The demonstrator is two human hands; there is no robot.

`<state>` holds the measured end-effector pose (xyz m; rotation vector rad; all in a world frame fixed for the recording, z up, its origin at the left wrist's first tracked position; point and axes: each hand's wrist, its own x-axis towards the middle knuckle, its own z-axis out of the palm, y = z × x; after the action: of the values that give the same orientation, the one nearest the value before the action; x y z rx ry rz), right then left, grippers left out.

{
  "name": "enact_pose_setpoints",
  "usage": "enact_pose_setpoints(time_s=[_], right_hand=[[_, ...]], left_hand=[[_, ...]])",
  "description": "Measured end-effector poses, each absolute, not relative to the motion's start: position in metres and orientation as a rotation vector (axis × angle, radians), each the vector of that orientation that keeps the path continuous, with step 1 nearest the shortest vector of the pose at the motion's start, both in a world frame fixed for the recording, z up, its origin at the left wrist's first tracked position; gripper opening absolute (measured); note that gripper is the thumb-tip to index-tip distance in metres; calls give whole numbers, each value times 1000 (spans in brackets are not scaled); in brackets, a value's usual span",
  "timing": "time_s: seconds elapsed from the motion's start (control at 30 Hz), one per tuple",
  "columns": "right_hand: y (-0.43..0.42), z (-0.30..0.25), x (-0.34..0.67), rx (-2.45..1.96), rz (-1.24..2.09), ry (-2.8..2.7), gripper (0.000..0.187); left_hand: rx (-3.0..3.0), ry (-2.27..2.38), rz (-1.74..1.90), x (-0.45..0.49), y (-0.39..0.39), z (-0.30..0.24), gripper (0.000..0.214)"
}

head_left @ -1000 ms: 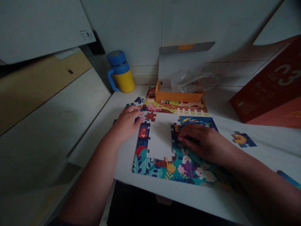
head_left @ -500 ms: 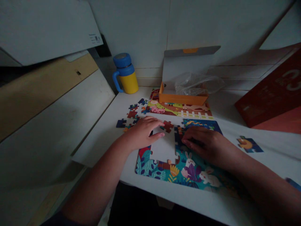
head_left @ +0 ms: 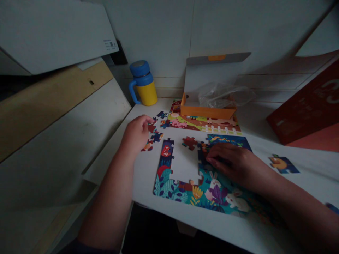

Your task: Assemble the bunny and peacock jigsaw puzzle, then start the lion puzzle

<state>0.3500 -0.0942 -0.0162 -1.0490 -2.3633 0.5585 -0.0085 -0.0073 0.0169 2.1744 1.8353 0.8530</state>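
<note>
While right hand (head_left: 230, 162) rests on puzzle (head_left: 169, 183), left hand (head_left: 136, 132) reaches loose pieces (head_left: 157, 136)

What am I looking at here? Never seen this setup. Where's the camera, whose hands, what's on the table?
There is no machine here. One person works with bare hands, filmed by a camera worn on their head that looks forward and down. The left hand reaches into loose puzzle pieces on the white table; I cannot tell whether it grips one. The right hand lies flat on a partly built jigsaw with a gap in its middle. Behind are a second puzzle picture, an open orange box with a plastic bag, a yellow mug and a red box. A stray piece lies to the right.
</note>
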Motion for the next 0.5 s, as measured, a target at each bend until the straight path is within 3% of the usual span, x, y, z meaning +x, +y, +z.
enact_pose_setpoints(time_s=[0.13,0.33,0.5], right_hand=[[-95,-15,350,-1033,539,-2364,19],[-95,-14,349,-1026,509,-2356,18],[-94,-14,349,-1054,519,-2358,21]], left_hand=[[1940,2126,955,-52,4,16,31],[1844,2336,540,-73,9,3,21],[1741,2429,124,-66,4,9,60]])
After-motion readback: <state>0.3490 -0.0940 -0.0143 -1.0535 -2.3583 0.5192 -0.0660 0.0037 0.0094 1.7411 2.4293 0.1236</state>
